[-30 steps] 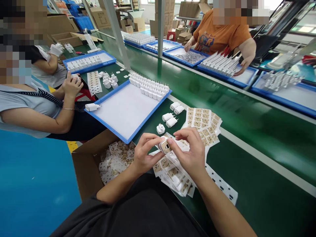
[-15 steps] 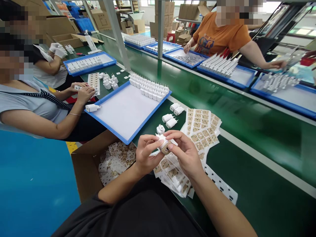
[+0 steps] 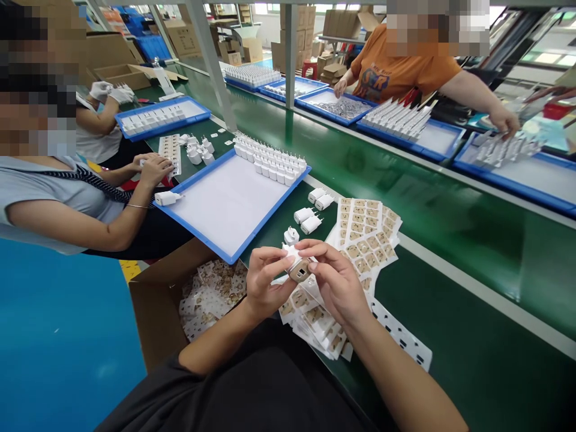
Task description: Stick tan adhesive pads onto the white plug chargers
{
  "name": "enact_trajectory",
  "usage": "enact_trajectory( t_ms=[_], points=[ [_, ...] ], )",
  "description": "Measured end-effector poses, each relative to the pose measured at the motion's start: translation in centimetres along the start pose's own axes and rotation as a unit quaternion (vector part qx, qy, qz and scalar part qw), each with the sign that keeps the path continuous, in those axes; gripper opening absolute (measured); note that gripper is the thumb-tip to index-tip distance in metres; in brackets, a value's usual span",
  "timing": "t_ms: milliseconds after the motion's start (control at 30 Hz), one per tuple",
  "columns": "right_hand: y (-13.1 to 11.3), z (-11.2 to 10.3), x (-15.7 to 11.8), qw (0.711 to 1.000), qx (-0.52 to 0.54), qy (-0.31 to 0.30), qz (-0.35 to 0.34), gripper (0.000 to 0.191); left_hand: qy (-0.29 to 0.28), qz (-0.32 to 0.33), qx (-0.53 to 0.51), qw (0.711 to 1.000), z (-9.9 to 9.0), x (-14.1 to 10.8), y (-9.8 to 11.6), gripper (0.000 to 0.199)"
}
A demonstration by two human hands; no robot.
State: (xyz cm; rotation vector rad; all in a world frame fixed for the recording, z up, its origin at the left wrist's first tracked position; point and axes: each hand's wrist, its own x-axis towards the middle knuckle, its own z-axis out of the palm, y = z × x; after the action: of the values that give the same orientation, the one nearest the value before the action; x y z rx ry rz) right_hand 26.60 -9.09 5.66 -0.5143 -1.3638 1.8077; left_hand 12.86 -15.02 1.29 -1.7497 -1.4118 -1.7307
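Between my two hands is a white charger plug (image 3: 292, 255), its port end turned toward me and covered by a tan sticker (image 3: 299, 271) with a dark port opening. My left hand (image 3: 266, 279) grips it from the left with thumb and fingers. From the right, my right hand (image 3: 338, 279) holds it too, fingers on top and thumb by the tan end. Sheets of tan stickers (image 3: 366, 246) lie fanned on the bench under and beyond my right hand. Several loose white charger plugs (image 3: 309, 221) rest just past my hands.
A blue-rimmed tray (image 3: 231, 255) holds rows of plugs along its far side. Below the bench edge, a cardboard box (image 3: 153, 318) contains used sticker sheets. Co-workers sit at left (image 3: 103, 210) and across the green belt (image 3: 472, 240), beside more blue trays (image 3: 443, 153).
My right thumb has shifted off the tan face toward its edge, baring more of the port opening. The co-worker across has moved a hand over the right-hand tray.
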Motion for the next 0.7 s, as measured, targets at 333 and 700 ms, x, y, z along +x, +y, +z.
enact_trajectory(
  t_ms=[333, 700],
  points=[
    [-1.8, -0.8, 0.2, 0.85, -0.397, -0.066, -0.34, 0.022, -0.087, -0.125, -0.078, 0.985, -0.8, -0.3, -0.1, 0.032],
    [-2.9, -4.5, 1.4, 0.953, -0.169, 0.189, -0.167, 0.004, -0.166, -0.365, -0.026, 0.916, 3.4, 6.5, -9.2, 0.035]
  ],
)
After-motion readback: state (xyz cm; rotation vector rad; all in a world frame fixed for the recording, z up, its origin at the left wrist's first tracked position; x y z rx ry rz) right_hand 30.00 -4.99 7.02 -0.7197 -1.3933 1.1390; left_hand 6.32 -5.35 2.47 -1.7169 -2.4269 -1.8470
